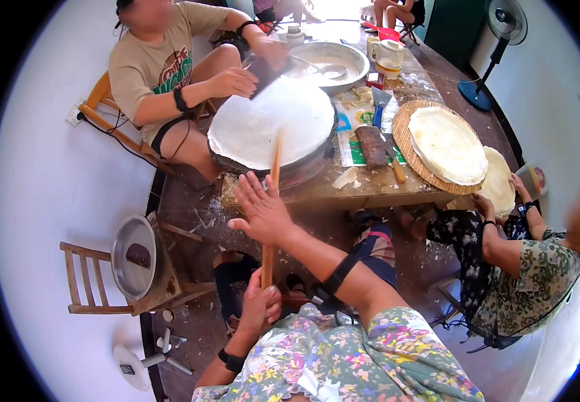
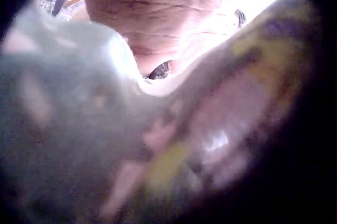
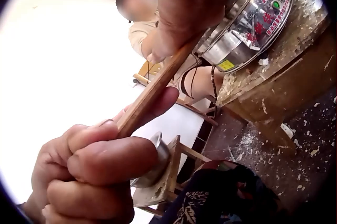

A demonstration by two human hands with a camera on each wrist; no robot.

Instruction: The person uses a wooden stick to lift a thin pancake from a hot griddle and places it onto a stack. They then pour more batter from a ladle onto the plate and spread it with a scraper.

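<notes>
A long wooden stick (image 1: 268, 261) (image 3: 158, 88) runs up from the wearer's lap, its blurred tip over the white round sheet (image 1: 256, 120) on the griddle. The left hand (image 1: 260, 309) (image 3: 100, 171) grips its lower end with curled fingers. Higher up, the right hand (image 1: 263, 211) (image 3: 195, 8) touches the stick with its palm side, fingers straight and spread in the head view. Creased skin (image 2: 152, 13) and blurred patterned cloth (image 2: 158, 145) fill the left wrist view, where the stick cannot be made out.
Across the griddle, a person (image 1: 162, 74) holds a dark flat tool (image 1: 263, 75). Behind it stands a metal basin (image 1: 364, 65). A scraper (image 1: 380, 107), dark block (image 1: 371, 147) and woven tray (image 1: 402, 127) of flatbreads lie right. Another person (image 1: 531, 268) holds a flatbread (image 1: 501, 184).
</notes>
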